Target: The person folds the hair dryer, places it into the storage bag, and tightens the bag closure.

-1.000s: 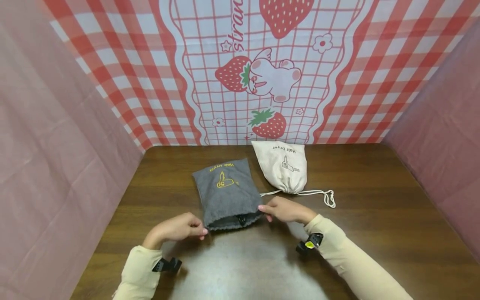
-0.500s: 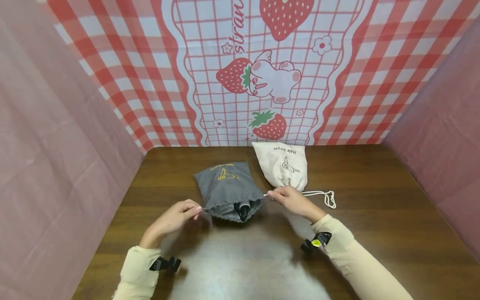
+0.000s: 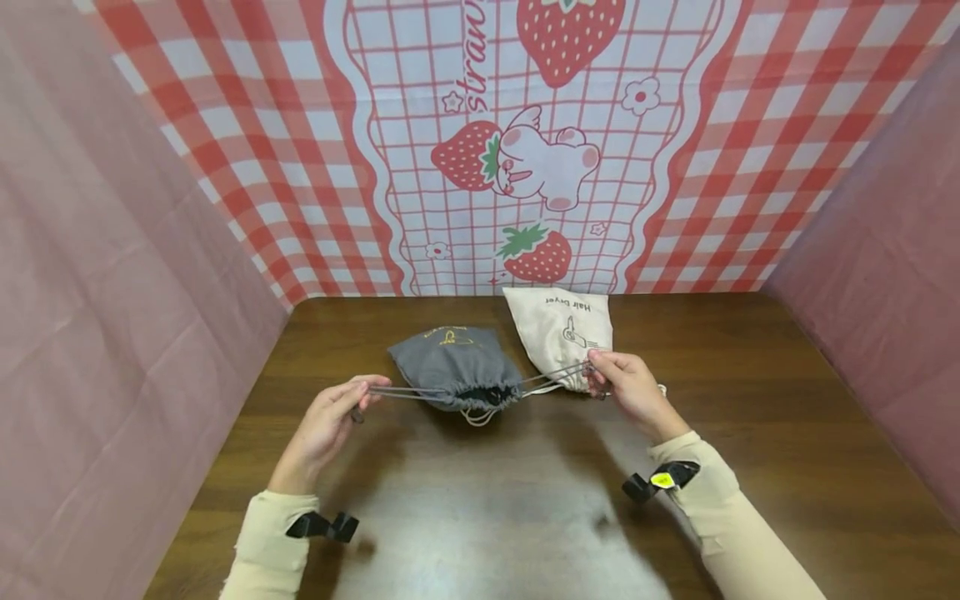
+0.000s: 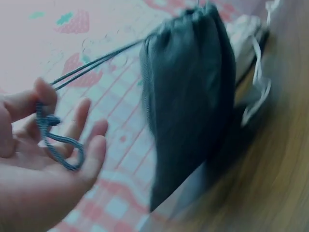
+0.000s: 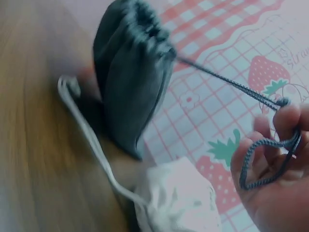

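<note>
A grey drawstring bag [image 3: 450, 362] with a yellow hair dryer print stands on the table, its mouth gathered into a small dark opening. On its left side, my left hand [image 3: 324, 425] pinches the doubled grey drawstring [image 3: 408, 392], whose knotted end loop [image 4: 67, 140] dangles over the palm in the left wrist view. My right hand [image 3: 636, 393] pinches the matching drawstring [image 3: 551, 375] on the other side, a knot at the fingertips and a loop hanging below. Both cords run taut from the bag. What lies inside it is hidden.
A cream drawstring bag [image 3: 551, 327] printed "Hair Dryer" lies behind and to the right, its white cord [image 3: 477, 419] showing in front of the grey bag. Strawberry-patterned cloth [image 3: 536, 167] backs the wooden table [image 3: 480, 517]; pink cloth hangs at both sides.
Both hands have moved outward and up, pulling the grey cords out. The grey bag's wide mouth, where a black cord and plug-like end showed, has cinched nearly closed and lifted.
</note>
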A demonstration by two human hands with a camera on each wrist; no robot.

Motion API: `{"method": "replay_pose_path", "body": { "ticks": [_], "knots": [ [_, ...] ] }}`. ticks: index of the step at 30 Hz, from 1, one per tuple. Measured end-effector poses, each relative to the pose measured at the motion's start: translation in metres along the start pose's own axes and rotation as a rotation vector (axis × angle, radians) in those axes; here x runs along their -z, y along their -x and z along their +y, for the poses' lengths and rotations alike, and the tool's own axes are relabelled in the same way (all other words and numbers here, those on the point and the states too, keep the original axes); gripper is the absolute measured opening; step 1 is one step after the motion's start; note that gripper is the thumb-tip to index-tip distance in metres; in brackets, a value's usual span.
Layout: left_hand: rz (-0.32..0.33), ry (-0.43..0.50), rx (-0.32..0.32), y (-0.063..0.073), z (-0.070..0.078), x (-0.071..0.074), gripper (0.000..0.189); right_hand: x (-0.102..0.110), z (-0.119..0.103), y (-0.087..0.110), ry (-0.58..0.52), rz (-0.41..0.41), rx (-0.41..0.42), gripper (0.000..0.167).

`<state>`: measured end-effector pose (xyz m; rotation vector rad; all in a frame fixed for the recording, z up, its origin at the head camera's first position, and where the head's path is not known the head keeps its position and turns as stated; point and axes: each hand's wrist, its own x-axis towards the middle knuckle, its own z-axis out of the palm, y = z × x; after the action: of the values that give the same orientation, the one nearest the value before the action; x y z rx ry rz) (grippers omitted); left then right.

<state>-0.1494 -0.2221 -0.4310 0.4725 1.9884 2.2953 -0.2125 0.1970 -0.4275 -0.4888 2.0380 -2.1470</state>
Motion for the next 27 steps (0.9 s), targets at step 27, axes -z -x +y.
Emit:
{"method": "replay_pose_path", "body": {
  "ticks": [27],
  "knots": [
    [-0.145, 0.913, 0.065, -0.026, -0.006, -0.015, 0.053, -0.009, 0.015, -0.005, -0.965, -0.452, -0.072, 0.051]
  ]
}}
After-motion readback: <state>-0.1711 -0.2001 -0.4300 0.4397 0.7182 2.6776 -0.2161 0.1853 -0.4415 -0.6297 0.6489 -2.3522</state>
